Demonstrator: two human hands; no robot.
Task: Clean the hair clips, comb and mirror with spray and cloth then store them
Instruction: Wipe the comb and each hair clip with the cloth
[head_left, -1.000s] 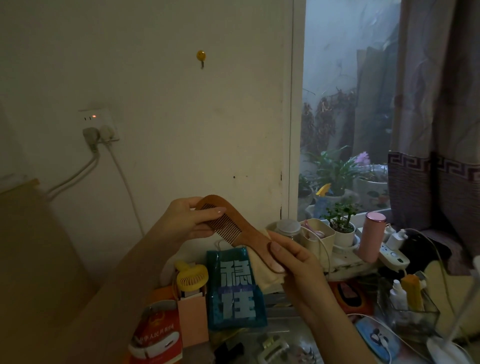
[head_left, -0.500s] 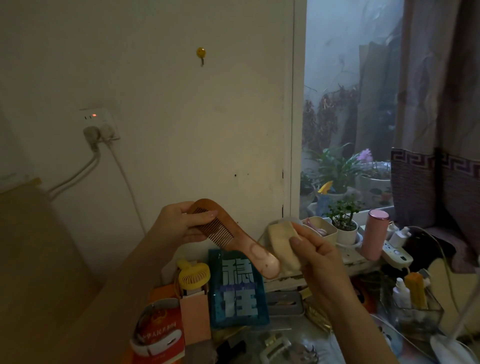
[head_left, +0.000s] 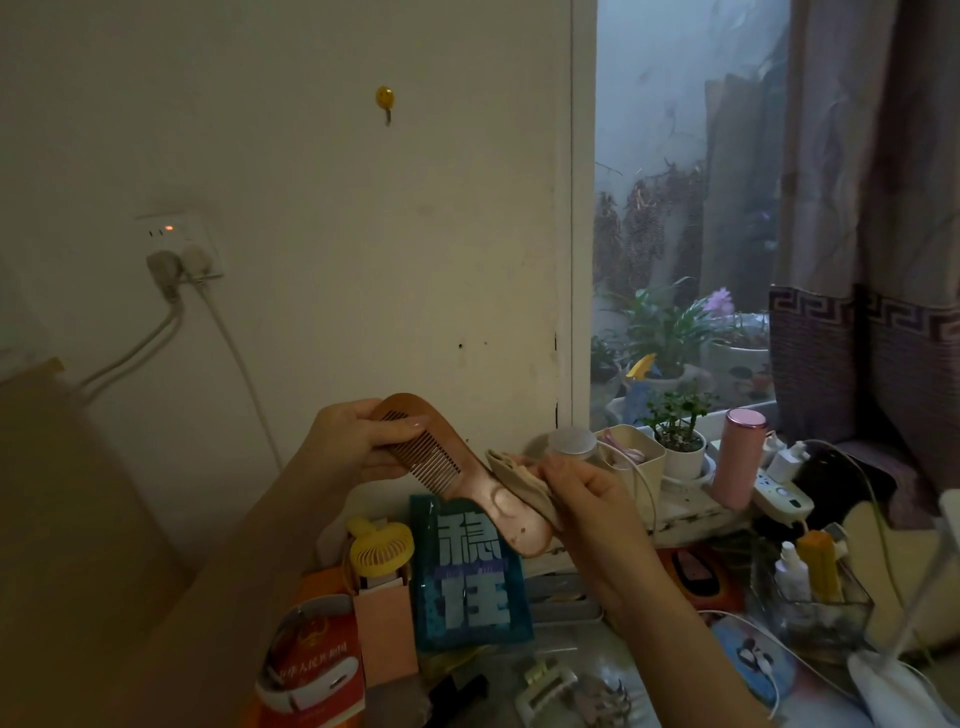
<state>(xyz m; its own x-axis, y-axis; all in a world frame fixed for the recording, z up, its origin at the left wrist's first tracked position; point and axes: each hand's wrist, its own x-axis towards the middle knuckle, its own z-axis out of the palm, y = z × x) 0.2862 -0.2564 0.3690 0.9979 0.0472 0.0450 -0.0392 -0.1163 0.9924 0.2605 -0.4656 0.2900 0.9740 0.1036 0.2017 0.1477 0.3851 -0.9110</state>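
Near the desk's front edge lie the clips (head_left: 550, 686), untouched. Above them, left hand (head_left: 353, 447) pinches the comb (head_left: 457, 467) by its toothed end; right hand (head_left: 582, 493) pinches the cloth (head_left: 519, 480) against the handle. Step looks like wiping the comb; next, likely rub cloth along teeth.

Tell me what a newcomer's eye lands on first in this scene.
First, the wooden comb held up mid-frame: the left hand grips its toothed end while the right hand presses a beige cloth against its handle. Next, the teal book standing just below, and the window at right.
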